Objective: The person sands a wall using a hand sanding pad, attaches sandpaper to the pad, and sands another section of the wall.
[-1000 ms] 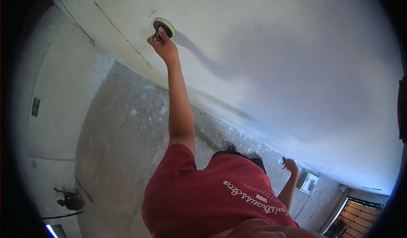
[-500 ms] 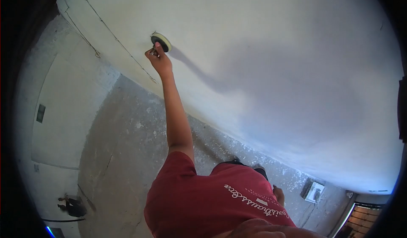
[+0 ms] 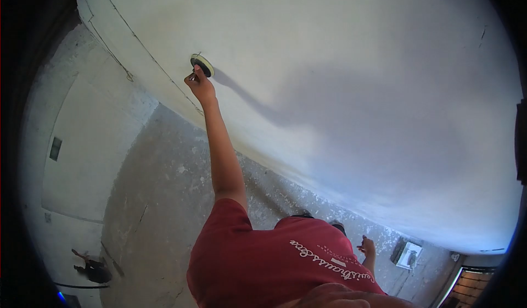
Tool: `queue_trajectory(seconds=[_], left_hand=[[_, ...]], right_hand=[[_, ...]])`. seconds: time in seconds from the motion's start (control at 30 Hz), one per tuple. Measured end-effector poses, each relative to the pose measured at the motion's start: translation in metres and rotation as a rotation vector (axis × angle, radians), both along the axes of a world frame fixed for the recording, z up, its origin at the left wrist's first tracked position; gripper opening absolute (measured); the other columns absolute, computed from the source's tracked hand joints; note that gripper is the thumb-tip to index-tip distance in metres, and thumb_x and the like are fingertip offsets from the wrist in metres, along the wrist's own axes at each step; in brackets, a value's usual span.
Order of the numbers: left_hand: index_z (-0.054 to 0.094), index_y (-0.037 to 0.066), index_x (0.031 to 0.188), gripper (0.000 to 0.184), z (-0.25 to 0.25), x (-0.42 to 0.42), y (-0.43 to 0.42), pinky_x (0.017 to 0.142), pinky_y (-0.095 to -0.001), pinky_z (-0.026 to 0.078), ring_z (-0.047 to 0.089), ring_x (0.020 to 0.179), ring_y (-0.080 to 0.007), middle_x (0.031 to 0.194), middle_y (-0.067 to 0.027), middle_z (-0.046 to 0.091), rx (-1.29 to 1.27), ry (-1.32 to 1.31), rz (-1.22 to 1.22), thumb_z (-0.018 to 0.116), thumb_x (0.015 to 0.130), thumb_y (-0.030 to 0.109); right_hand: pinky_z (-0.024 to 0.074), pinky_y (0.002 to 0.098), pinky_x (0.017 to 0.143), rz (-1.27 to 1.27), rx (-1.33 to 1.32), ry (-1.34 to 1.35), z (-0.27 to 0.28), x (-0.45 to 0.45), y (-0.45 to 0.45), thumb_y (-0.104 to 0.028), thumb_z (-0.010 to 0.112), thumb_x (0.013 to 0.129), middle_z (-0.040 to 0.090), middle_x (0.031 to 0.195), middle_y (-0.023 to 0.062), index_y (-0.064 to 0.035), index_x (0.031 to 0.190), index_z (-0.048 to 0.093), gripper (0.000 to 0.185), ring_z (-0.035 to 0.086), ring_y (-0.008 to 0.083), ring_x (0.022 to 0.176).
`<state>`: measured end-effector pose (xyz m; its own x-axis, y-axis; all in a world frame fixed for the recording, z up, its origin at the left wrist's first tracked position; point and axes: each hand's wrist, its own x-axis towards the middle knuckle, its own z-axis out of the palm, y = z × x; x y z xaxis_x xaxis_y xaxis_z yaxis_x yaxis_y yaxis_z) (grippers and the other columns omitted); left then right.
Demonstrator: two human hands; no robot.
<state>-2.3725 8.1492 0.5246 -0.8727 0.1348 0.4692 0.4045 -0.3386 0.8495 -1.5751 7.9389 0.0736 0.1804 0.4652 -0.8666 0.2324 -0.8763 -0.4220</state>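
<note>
My left hand [image 3: 201, 87], at the end of a stretched-out arm, grips a round sanding pad [image 3: 203, 65] with a dark back and a pale yellow rim. The pad is at the pale wall [image 3: 258, 39], its face towards the surface and hidden from me. Fingers and thumb close on the back of the pad. My right hand [image 3: 368, 245] hangs low beside my red shirt [image 3: 274, 253], away from the wall. Its fingers are partly spread, with nothing visible in them.
A white tray-like object [image 3: 409, 255] lies on the stained concrete floor [image 3: 164, 171] near the wall's base. Thin cracks run down the wall at left. A dark bundle [image 3: 96, 270] sits at lower left. A barred opening [image 3: 469, 286] shows at lower right.
My left hand and the pad have shifted slightly left and down in view. My right hand has swung outward from my side and shows more fully. The view has tilted a little.
</note>
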Motion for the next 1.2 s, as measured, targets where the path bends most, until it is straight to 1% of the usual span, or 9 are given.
queue_trajectory(seconds=[0.13, 0.23, 0.4, 0.57, 0.67, 0.83, 0.97, 1.1, 1.2], left_hand=[[0.037, -0.004, 0.101, 0.06, 0.012, 0.013, -0.007, 0.07, -0.0261, 0.047, 0.056, 0.082, -0.0175, 0.092, -0.016, 0.058, -0.09, -0.054, -0.053, 0.059, 0.091, 0.051], [0.036, -0.006, 0.103, 0.063, -0.009, 0.004, 0.0, 0.067, -0.0255, 0.047, 0.058, 0.082, -0.0182, 0.093, -0.0174, 0.059, 0.021, -0.033, -0.051, 0.059, 0.091, 0.051], [0.036, -0.008, 0.107, 0.069, -0.035, -0.023, 0.009, 0.061, -0.0253, 0.047, 0.057, 0.075, -0.018, 0.094, -0.019, 0.058, -0.069, -0.124, 0.052, 0.059, 0.09, 0.055], [0.036, -0.007, 0.106, 0.067, 0.014, 0.025, -0.005, 0.057, -0.0234, 0.045, 0.051, 0.069, -0.0142, 0.09, -0.0154, 0.056, -0.039, -0.096, -0.037, 0.059, 0.09, 0.055], [0.037, -0.007, 0.105, 0.066, 0.006, 0.027, -0.002, 0.06, -0.0254, 0.047, 0.055, 0.073, -0.0174, 0.091, -0.0167, 0.057, -0.028, -0.096, -0.049, 0.059, 0.091, 0.054], [0.037, -0.007, 0.104, 0.064, -0.038, -0.009, 0.01, 0.074, -0.0317, 0.05, 0.061, 0.088, -0.0246, 0.096, -0.0228, 0.059, -0.016, -0.025, 0.136, 0.057, 0.092, 0.052], [0.037, -0.007, 0.103, 0.062, -0.051, 0.015, 0.0, 0.077, -0.0305, 0.049, 0.06, 0.091, -0.0238, 0.099, -0.0235, 0.058, -0.097, -0.164, -0.013, 0.058, 0.092, 0.051], [0.036, -0.007, 0.106, 0.062, -0.06, 0.045, -0.004, 0.08, -0.0305, 0.049, 0.06, 0.098, -0.0253, 0.107, -0.027, 0.057, 0.038, -0.164, -0.163, 0.06, 0.092, 0.048], [0.036, -0.009, 0.107, 0.059, -0.056, 0.005, 0.008, 0.082, -0.0325, 0.049, 0.06, 0.098, -0.0272, 0.107, -0.0287, 0.057, 0.033, -0.137, -0.021, 0.058, 0.094, 0.044]], right_hand=[[0.0435, 0.0359, 0.04, 0.027, -0.04, -0.021, -0.018, 0.0, -0.015, -0.04, 0.054, 0.093, 0.052, 0.064, 0.0075, -0.0021, 0.079, 0.054, 0.041, 0.063, 0.0256, 0.052], [0.0442, 0.0357, 0.042, 0.028, -0.046, -0.012, -0.018, -0.002, -0.017, -0.04, 0.053, 0.093, 0.052, 0.063, 0.0073, -0.0021, 0.079, 0.054, 0.04, 0.064, 0.0252, 0.054], [0.0459, 0.035, 0.045, -0.011, -0.003, -0.007, -0.002, -0.012, -0.017, -0.04, 0.052, 0.093, 0.052, 0.06, 0.0063, -0.0023, 0.078, 0.053, 0.041, 0.065, 0.0247, 0.055], [0.0465, 0.0352, 0.046, -0.007, -0.039, -0.024, -0.009, -0.007, -0.025, -0.04, 0.051, 0.094, 0.051, 0.059, 0.006, -0.0019, 0.081, 0.054, 0.041, 0.066, 0.0242, 0.056], [0.0461, 0.035, 0.046, -0.009, -0.062, -0.053, -0.004, -0.002, -0.031, -0.041, 0.051, 0.094, 0.052, 0.061, 0.0063, -0.0017, 0.084, 0.054, 0.04, 0.066, 0.0241, 0.057], [0.0451, 0.0339, 0.046, -0.007, -0.027, -0.036, 0.003, -0.009, -0.028, -0.041, 0.05, 0.094, 0.055, 0.066, 0.0078, -0.0003, 0.088, 0.055, 0.041, 0.066, 0.0241, 0.057], [0.0451, 0.0338, 0.046, 0.005, -0.054, -0.059, 0.004, -0.014, -0.03, -0.041, 0.05, 0.093, 0.056, 0.068, 0.0082, 0.0001, 0.088, 0.055, 0.042, 0.066, 0.0237, 0.058], [0.0444, 0.0332, 0.045, 0.03, -0.063, -0.042, -0.011, -0.016, -0.033, -0.042, 0.05, 0.093, 0.056, 0.066, 0.0073, -0.0003, 0.086, 0.055, 0.042, 0.066, 0.0227, 0.056], [0.0438, 0.0326, 0.043, 0.066, -0.066, -0.055, -0.005, -0.019, -0.03, -0.042, 0.051, 0.093, 0.055, 0.064, 0.0064, -0.0006, 0.085, 0.056, 0.043, 0.066, 0.0221, 0.055]])
